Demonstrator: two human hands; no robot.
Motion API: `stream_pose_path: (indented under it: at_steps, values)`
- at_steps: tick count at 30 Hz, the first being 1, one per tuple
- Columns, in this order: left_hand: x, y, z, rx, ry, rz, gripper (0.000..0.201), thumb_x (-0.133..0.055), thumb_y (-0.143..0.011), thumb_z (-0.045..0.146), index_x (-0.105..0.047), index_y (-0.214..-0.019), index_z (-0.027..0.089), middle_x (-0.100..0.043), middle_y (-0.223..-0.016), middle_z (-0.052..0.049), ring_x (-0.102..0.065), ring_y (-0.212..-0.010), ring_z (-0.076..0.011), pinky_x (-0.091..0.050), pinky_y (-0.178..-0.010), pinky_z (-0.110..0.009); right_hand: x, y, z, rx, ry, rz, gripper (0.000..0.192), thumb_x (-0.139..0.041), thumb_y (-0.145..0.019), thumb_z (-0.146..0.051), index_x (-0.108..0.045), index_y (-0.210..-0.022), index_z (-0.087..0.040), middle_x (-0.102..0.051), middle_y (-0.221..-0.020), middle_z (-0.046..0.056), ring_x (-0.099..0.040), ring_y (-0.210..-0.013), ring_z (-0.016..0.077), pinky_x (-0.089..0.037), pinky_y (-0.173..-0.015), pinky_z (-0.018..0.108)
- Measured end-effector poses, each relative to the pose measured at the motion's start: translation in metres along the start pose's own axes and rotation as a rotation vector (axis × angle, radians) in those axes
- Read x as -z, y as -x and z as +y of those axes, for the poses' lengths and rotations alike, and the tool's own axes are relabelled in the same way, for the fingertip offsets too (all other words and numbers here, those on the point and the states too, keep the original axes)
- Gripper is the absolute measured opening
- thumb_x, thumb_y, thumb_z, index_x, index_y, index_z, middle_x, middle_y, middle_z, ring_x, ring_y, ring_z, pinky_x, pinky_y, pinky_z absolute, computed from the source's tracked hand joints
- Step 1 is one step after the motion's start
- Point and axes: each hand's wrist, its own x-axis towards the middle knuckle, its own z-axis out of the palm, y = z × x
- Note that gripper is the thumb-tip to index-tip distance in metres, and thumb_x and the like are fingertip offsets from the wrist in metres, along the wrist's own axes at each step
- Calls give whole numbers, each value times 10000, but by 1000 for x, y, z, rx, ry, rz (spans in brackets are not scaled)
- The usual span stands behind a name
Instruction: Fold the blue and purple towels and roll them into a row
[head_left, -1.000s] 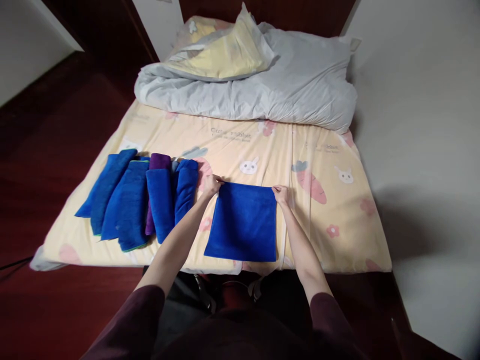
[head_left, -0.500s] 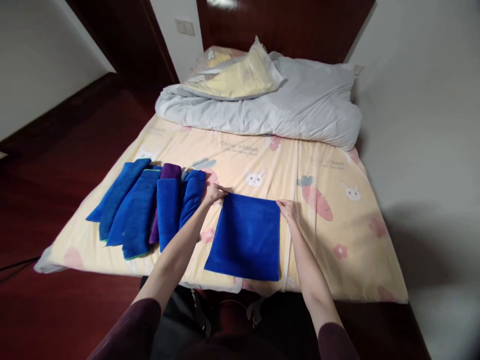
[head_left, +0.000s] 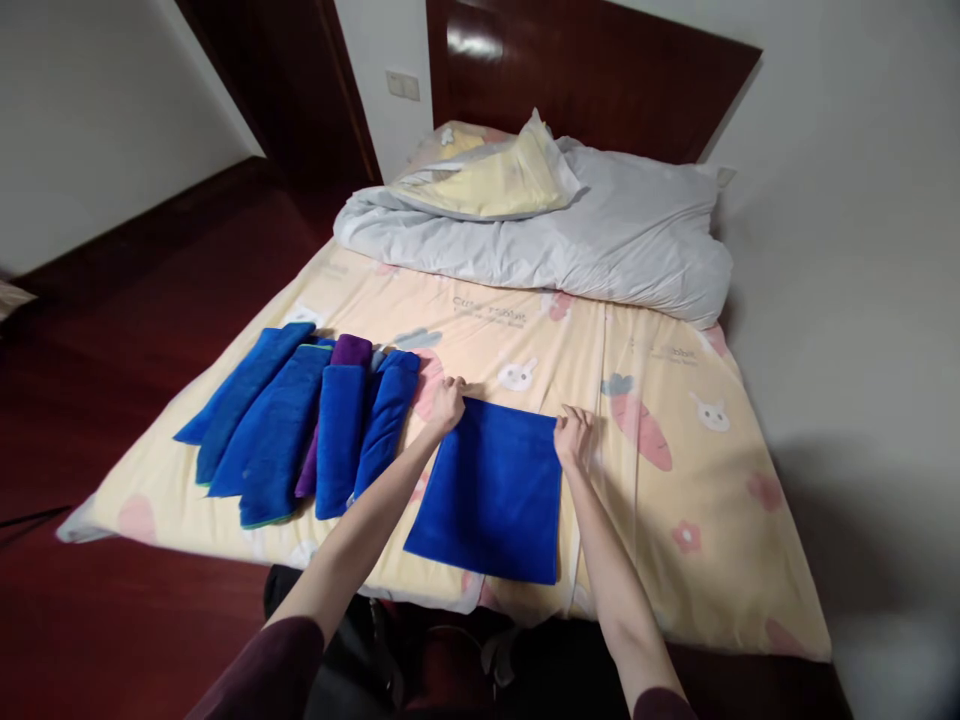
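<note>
Flat royal-blue square terry towel [head_left: 491, 495] lies spread at the near edge of the cream cartoon-print mattress sheet [head_left: 660, 500], its near hem close to that edge. Left hand [head_left: 448, 403] sits at the towel's far-left corner, fingers curled and pinching the cloth. Right hand [head_left: 574, 437] sits at the far-right corner, fingers bent down on the hem; whether it grips or only presses cannot be told. Both forearms extended forward, roughly parallel, dark maroon sleeves pushed up to the elbows.

Count: one spread towel; a row of folded blue towels [head_left: 277, 425] towards the sheet's near-left corner, about four, plus one folded purple towel [head_left: 349, 352] among them. One rumpled grey duvet [head_left: 600, 235] along the far edge.
</note>
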Motion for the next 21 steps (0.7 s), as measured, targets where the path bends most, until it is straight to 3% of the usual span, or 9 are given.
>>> stream_pose_path:
  at_steps: [3,6,10,12,16,19,21]
  values:
    - [-26,45,18,-204,-4,24,490,-463,-970,247,-538,-1446,163,-467,-1556,-158,-370,-1481,-304,-296,-1219,-471,-17,41,-26,254,190,-86,496,-379,-1035,-344,-523,-1485,-195,-448,-1584,114,-362,-1474,283,-264,-1220,461]
    - [-43,84,12,-341,-28,-16,603,-437,-1000,400,-417,-1554,163,-304,-1657,-132,-181,-1564,-295,-163,-1278,-485,-27,76,-26,391,280,-268,587,-340,-1050,-425,-373,-1582,-180,-306,-1663,92,-236,-1550,259,-190,-1257,455]
    - [-38,90,-18,-243,-71,1,681,-390,-1008,468,-315,-1605,148,-215,-1685,-119,-78,-1578,-293,-127,-1281,-508,-11,78,5,286,334,-258,661,-286,-1057,-457,-287,-1604,-86,-252,-1669,147,-191,-1567,260,-117,-1278,473]
    - [-33,85,-20,-205,-81,16,693,-376,-1010,459,-300,-1606,113,-212,-1682,-133,-51,-1579,-293,-115,-1284,-509,-3,70,11,230,361,-240,667,-276,-1058,-434,-293,-1590,-32,-237,-1665,178,-186,-1567,272,-80,-1282,485]
    - [-37,103,12,-248,-86,34,679,-360,-1009,390,-282,-1607,79,-201,-1681,-138,-28,-1577,-279,-75,-1297,-498,-14,83,-21,201,389,-206,640,-301,-1048,-359,-313,-1568,13,-172,-1673,199,-101,-1581,302,23,-1275,529]
    - [-49,141,33,-340,-68,-23,654,-342,-1000,311,-265,-1621,121,-227,-1675,-110,-90,-1572,-254,-103,-1299,-475,-36,124,-49,307,328,-260,607,-280,-1041,-305,-278,-1604,-77,-156,-1690,115,-59,-1590,231,-5,-1287,480]
    - [-53,166,31,-339,-73,-28,662,-333,-999,289,-219,-1634,139,-237,-1671,-103,-109,-1570,-249,-117,-1296,-487,-41,152,-54,345,296,-313,600,-251,-1048,-306,-253,-1615,-109,-185,-1686,91,-103,-1586,199,-57,-1290,451]
